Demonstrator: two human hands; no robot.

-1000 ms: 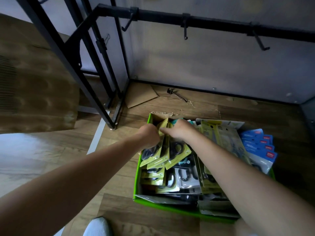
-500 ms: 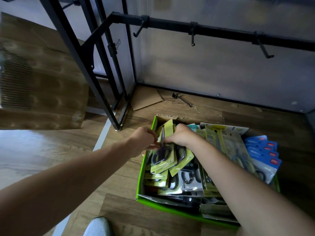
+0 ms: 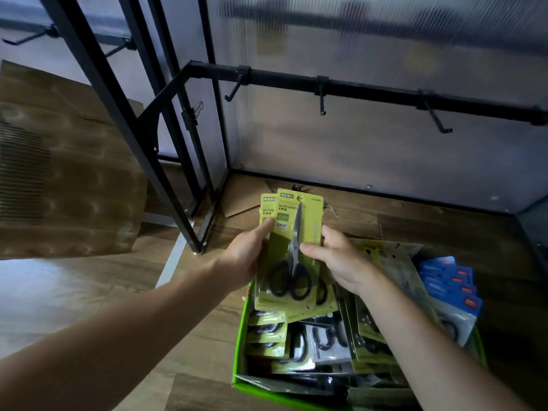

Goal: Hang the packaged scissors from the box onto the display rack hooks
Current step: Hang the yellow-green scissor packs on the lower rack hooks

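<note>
Two hands, perhaps three scissors packs

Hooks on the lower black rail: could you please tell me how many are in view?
3 on the rail: left hook by its corner, middle hook, right hook, all empty. More may sit past the frame's right edge.

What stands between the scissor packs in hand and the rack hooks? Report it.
Nothing visible does. The left hand and right hand hold the scissor packs above the green box; the rail's hooks are bare, open air between.
</note>
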